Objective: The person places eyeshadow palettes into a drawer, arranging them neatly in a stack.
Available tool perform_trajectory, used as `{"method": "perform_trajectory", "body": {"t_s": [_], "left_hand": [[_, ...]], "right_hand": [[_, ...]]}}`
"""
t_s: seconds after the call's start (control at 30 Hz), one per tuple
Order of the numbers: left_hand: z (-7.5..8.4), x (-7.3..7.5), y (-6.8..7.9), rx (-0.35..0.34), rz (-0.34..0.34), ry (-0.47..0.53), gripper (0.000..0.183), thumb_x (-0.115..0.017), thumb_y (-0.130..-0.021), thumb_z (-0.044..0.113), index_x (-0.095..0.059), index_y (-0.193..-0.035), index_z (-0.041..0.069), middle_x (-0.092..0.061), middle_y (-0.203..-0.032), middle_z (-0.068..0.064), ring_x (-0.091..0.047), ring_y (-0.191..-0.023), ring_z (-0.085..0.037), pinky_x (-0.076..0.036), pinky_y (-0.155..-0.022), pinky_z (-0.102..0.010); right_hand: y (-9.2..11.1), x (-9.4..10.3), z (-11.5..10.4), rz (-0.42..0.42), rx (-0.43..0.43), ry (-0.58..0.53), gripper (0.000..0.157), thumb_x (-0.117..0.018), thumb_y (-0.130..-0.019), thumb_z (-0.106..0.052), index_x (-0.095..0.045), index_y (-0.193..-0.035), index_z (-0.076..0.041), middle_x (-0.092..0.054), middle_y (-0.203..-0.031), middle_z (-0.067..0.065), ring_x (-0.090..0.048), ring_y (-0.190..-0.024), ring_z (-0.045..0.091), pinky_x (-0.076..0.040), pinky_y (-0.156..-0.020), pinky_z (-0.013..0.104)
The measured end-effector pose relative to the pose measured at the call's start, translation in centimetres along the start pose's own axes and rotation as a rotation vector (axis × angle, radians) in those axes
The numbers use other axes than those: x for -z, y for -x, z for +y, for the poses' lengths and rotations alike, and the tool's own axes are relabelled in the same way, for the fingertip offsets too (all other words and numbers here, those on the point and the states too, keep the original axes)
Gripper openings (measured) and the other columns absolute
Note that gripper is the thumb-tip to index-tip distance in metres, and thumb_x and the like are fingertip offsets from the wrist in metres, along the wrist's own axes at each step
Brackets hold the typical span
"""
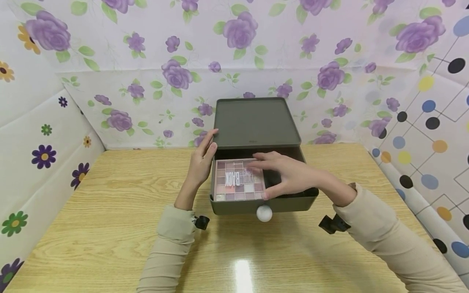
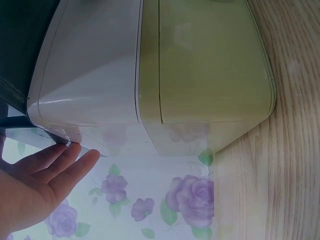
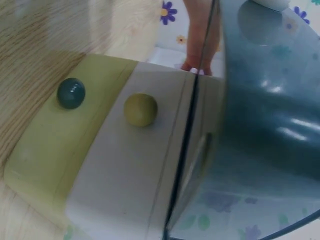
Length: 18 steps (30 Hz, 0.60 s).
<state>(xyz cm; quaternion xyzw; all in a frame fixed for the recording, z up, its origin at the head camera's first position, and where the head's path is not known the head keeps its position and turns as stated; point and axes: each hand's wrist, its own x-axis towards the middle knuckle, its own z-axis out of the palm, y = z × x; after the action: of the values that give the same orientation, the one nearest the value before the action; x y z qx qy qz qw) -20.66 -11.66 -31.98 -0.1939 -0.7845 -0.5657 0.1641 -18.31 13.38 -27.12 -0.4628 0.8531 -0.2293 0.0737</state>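
Observation:
A dark green drawer (image 1: 293,205) stands pulled out beneath its flat green top (image 1: 256,122). Inside, on the left, lies a square eyeshadow palette (image 1: 239,191) with a grid of pinkish shades and white lettering. My right hand (image 1: 293,173) is over the palette's right side, fingers spread across it and thumb at its front right corner. At the unit's left side, my left hand (image 1: 201,162) touches the edge with extended fingers; the left wrist view shows those fingertips (image 2: 90,156) beside the white drawer (image 2: 90,65). My right hand is outside the right wrist view.
Below the green drawer are the white drawer with a yellow knob (image 3: 140,109) and a yellow-green drawer (image 3: 50,145) with a dark green knob (image 3: 71,93). A white knob (image 1: 264,213) juts from the green drawer. The wooden table (image 1: 110,228) meets a floral backdrop (image 1: 146,97).

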Motion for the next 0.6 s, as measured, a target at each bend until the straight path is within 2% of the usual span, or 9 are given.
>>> {"method": "perform_trajectory", "body": {"t_s": [0.07, 0.13, 0.3, 0.47, 0.6], "left_hand": [[0.0, 0.0, 0.0, 0.001, -0.002, 0.002, 0.042, -0.039, -0.095, 0.012, -0.041, -0.136, 0.002, -0.033, -0.142, -0.017, -0.032, -0.129, -0.032, -0.029, -0.102, -0.041], [-0.1, 0.0, 0.0, 0.001, -0.006, 0.005, 0.042, -0.039, -0.095, 0.012, -0.040, -0.136, 0.002, -0.033, -0.142, -0.017, -0.032, -0.129, -0.032, -0.028, -0.103, -0.041], [-0.1, 0.0, 0.0, 0.003, -0.005, 0.004, 0.042, -0.039, -0.095, 0.012, -0.040, -0.136, 0.002, -0.033, -0.142, -0.017, -0.032, -0.129, -0.032, -0.028, -0.103, -0.042], [0.0, 0.0, 0.0, 0.000, 0.004, -0.003, 0.042, -0.039, -0.095, 0.011, -0.041, -0.135, 0.001, -0.034, -0.142, -0.018, -0.032, -0.129, -0.032, -0.029, -0.102, -0.041], [0.1, 0.0, 0.0, -0.007, 0.002, -0.008, 0.042, -0.039, -0.094, 0.011, -0.041, -0.135, 0.001, -0.034, -0.142, -0.018, -0.033, -0.129, -0.033, -0.029, -0.102, -0.042]], "right_hand": [[0.2, 0.1, -0.2, 0.024, -0.016, 0.004, 0.074, -0.061, -0.080, -0.052, -0.044, -0.135, -0.007, -0.029, -0.142, 0.022, -0.027, -0.130, 0.037, -0.027, -0.099, 0.054], [0.4, 0.0, -0.5, 0.077, -0.028, -0.007, 0.066, -0.065, -0.081, -0.042, -0.046, -0.134, -0.006, -0.035, -0.140, 0.020, -0.034, -0.127, 0.035, -0.031, -0.098, 0.050], [1.6, -0.2, -1.2, 0.234, -0.040, -0.100, 0.053, -0.070, -0.080, -0.024, -0.053, -0.125, -0.003, -0.053, -0.121, 0.011, -0.055, -0.101, 0.023, -0.047, -0.083, 0.035], [2.9, -0.7, -1.8, 0.389, -0.020, -0.139, 0.042, -0.070, -0.080, -0.016, -0.058, -0.119, -0.006, -0.058, -0.102, 0.004, -0.055, -0.084, 0.016, -0.048, -0.069, 0.027], [3.7, -1.3, -2.3, 0.555, 0.073, -0.118, 0.034, -0.071, -0.079, -0.016, -0.062, -0.111, -0.009, -0.057, -0.084, -0.004, -0.051, -0.067, 0.008, -0.043, -0.056, 0.022]]}}
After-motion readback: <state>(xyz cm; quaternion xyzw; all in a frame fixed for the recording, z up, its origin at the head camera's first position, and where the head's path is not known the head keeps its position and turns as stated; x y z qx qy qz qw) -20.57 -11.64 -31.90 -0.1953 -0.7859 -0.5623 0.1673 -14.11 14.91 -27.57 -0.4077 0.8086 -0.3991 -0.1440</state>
